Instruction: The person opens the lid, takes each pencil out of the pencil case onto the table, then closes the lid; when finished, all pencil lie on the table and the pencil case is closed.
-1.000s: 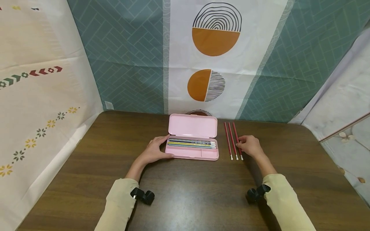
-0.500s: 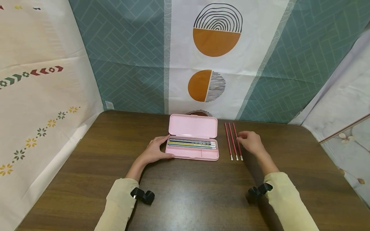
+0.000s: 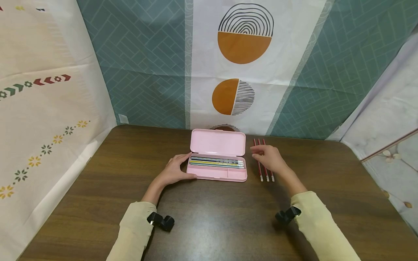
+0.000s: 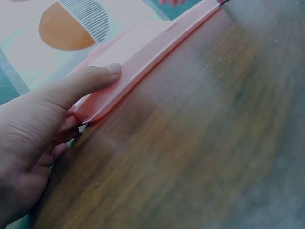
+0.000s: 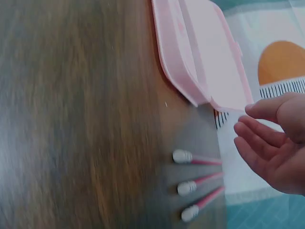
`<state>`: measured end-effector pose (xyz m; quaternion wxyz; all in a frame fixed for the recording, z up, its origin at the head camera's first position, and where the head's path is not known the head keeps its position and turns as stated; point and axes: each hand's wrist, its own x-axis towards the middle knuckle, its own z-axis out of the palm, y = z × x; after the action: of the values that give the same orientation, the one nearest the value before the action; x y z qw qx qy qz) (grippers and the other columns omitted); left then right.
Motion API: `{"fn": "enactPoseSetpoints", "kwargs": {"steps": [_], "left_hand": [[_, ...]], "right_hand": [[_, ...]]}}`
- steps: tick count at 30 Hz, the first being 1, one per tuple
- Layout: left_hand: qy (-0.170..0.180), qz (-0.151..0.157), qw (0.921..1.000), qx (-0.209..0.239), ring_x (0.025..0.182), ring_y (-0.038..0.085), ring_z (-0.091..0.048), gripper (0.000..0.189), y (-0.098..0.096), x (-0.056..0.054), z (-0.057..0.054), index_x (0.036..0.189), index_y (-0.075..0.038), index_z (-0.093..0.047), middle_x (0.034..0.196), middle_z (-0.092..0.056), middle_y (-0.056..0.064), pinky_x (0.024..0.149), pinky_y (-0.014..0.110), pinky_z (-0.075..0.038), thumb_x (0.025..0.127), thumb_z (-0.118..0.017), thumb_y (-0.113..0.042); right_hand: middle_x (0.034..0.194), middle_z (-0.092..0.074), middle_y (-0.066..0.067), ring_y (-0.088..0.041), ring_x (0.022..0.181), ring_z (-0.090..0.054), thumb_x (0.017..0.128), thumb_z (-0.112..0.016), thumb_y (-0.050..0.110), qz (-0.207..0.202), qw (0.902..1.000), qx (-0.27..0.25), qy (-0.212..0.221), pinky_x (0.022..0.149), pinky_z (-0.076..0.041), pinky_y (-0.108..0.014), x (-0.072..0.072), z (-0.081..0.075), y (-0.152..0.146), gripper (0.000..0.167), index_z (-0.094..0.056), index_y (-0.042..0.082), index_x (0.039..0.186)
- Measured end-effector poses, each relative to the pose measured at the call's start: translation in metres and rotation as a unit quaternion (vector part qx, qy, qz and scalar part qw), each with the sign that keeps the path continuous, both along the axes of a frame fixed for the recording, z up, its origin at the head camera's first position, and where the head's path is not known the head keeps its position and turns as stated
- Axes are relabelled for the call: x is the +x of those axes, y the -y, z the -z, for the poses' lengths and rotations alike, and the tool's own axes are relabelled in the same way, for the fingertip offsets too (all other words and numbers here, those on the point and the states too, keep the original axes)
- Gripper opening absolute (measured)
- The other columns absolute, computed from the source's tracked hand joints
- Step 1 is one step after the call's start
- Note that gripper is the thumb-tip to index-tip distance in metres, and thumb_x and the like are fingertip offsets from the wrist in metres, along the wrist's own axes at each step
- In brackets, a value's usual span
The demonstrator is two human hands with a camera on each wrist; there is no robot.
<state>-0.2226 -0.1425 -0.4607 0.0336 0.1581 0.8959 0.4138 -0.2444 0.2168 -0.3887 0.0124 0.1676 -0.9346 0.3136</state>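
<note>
A pink pencil case [image 3: 209, 173] lies with its lid [image 3: 218, 142] raised, several pencils [image 3: 209, 162] in its long compartment. My left hand [image 3: 173, 170] holds the case's left end, thumb at the front edge and fingers round behind. In the left wrist view, that thumb [image 4: 102, 76] presses the case's pink wall [image 4: 143, 64]. Right of the case, three red pencils [image 3: 263, 167] lie side by side, white eraser ends towards me. Over them hovers my right hand [image 3: 270, 157], hiding their middles. The right wrist view shows its fingers [image 5: 259, 138] loosely bent, holding nothing.
The case and pencils lie near the back of a brown wooden table [image 3: 209, 224]. Behind it hangs a patterned cloth [image 3: 150, 72], close to the raised lid. A pale flowered cloth [image 3: 49, 119] borders the left side.
My right hand has left the rightmost red pencil and moved left, over the three pencils towards the case. That pencil was straightened slightly beside the others. The left hand has stayed put.
</note>
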Motion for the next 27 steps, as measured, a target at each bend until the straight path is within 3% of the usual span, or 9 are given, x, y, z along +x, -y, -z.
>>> {"fn": "enactPoseSetpoints", "kwargs": {"steps": [8,18,27], "left_hand": [[0.003,0.001,1.0,0.003,0.13,0.038,-0.035,0.094,-0.001,0.0,-0.001,0.148,-0.007,-0.04,0.145,-0.042,0.019,0.102,0.057,-0.03,0.07,-0.085,-0.037],[0.002,0.0,1.0,0.005,0.13,0.038,-0.034,0.094,0.0,0.0,0.0,0.148,-0.007,-0.04,0.145,-0.042,0.019,0.102,0.057,-0.03,0.07,-0.085,-0.036],[0.001,-0.001,1.0,-0.001,0.13,0.037,-0.035,0.095,0.0,0.0,0.0,0.148,-0.008,-0.04,0.144,-0.043,0.019,0.102,0.057,-0.031,0.07,-0.085,-0.038]], "right_hand": [[0.099,-0.07,-0.017,-0.028,0.087,-0.066,0.088,-0.067,0.0,-0.047,0.9986,-0.017,0.014,0.078,-0.054,-0.042,-0.002,0.006,0.028,0.023,-0.07,-0.006,0.11],[0.1,-0.071,-0.011,-0.022,0.085,-0.061,0.09,-0.069,0.009,-0.053,0.9956,-0.027,0.073,0.081,-0.051,-0.038,-0.003,0.016,0.058,0.023,-0.072,0.0,0.11],[0.093,-0.072,-0.011,-0.018,0.081,-0.063,0.084,-0.071,-0.002,-0.075,0.9939,-0.03,0.075,0.077,-0.052,-0.036,-0.002,0.026,0.071,0.02,-0.074,-0.003,0.104]]}}
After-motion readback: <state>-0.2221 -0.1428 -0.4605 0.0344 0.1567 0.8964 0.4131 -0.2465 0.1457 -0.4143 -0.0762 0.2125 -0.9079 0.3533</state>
